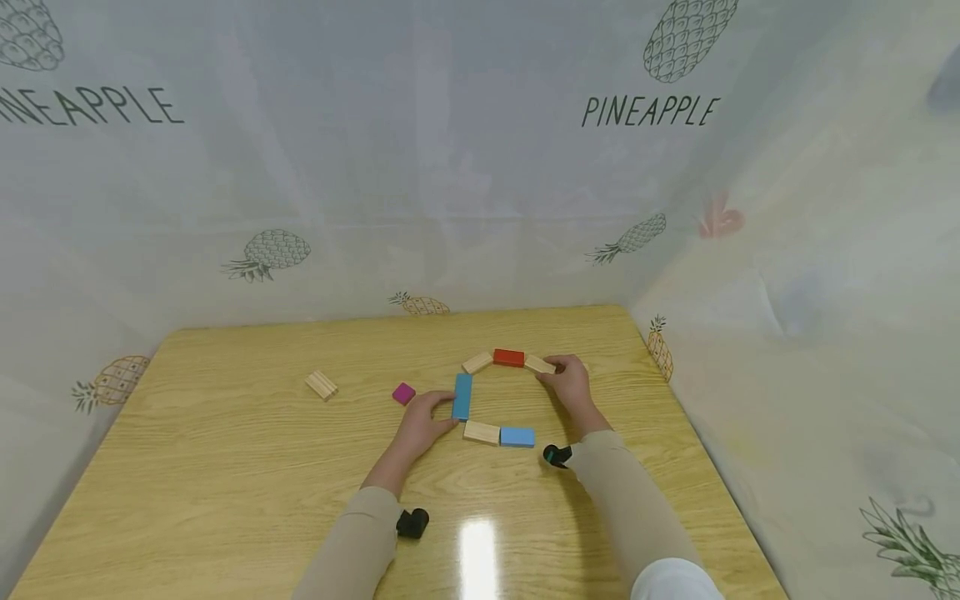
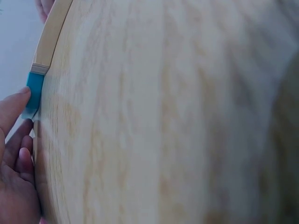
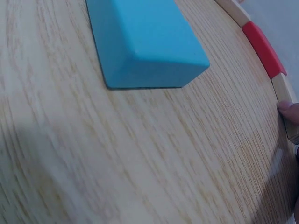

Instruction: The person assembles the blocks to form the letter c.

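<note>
My left hand (image 1: 422, 429) holds a blue wooden block (image 1: 462, 397) between thumb and fingers, at the left side of a row of blocks. In the left wrist view the thumb lies against the blue block (image 2: 34, 91). My right hand (image 1: 572, 385) pinches a plain wooden block (image 1: 538, 364) at the row's far right. Beside that one, a red block (image 1: 509, 358) adjoins another plain wooden block (image 1: 477, 362). Along the near side, a plain wooden block (image 1: 482, 432) and a second blue block (image 1: 517, 437) lie end to end.
A magenta block (image 1: 403, 394) sits left of the row. Farther left on the wooden table (image 1: 225, 467) are some plain wooden blocks (image 1: 322, 385) side by side. A pineapple-print curtain (image 1: 450, 167) hangs behind the table and along its sides.
</note>
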`<action>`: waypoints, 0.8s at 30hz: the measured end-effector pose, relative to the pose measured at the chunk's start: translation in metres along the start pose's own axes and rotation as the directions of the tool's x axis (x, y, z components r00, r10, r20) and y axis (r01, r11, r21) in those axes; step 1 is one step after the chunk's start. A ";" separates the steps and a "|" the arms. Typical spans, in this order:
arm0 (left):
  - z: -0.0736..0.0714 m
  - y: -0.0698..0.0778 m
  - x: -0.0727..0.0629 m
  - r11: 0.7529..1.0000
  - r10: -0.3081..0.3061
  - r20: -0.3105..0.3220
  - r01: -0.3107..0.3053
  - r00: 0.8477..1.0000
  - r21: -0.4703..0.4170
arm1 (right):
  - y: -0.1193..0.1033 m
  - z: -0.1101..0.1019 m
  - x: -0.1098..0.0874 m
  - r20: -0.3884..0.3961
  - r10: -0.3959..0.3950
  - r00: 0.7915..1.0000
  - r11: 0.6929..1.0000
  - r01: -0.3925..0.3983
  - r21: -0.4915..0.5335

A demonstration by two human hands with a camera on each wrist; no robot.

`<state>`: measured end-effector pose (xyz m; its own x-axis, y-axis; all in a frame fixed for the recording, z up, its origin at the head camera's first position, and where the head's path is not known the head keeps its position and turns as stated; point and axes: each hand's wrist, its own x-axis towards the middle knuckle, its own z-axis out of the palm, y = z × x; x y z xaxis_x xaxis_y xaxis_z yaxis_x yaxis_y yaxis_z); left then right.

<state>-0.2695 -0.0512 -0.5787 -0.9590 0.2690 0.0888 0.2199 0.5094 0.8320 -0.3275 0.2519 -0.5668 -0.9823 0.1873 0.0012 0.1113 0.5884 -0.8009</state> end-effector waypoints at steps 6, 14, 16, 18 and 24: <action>-0.004 0.003 -0.001 1.000 -0.001 0.011 0.001 1.000 -0.019 | -0.004 -0.004 -0.003 0.026 -0.003 1.000 1.000 0.002 0.019; -0.014 0.010 -0.002 0.996 -0.026 0.034 0.028 0.999 -0.083 | -0.010 -0.011 -0.010 0.051 -0.025 0.998 0.998 0.022 0.061; -0.016 0.011 -0.004 0.992 -0.039 0.035 0.043 0.999 -0.115 | -0.013 -0.012 -0.014 0.048 -0.032 0.998 0.997 0.029 0.070; -0.019 0.012 -0.006 0.988 -0.046 0.032 0.050 0.998 -0.144 | -0.017 -0.014 -0.019 0.045 -0.037 0.998 0.995 0.032 0.096; -0.030 0.020 -0.016 0.986 -0.078 0.005 0.078 0.997 -0.144 | -0.034 -0.009 -0.037 0.054 -0.083 0.995 0.980 0.072 0.183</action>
<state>-0.2553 -0.0697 -0.5472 -0.9723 0.2327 0.0204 0.1162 0.4057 0.9066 -0.2939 0.2323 -0.5345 -0.9949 0.0946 0.0352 0.0108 0.4466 -0.8947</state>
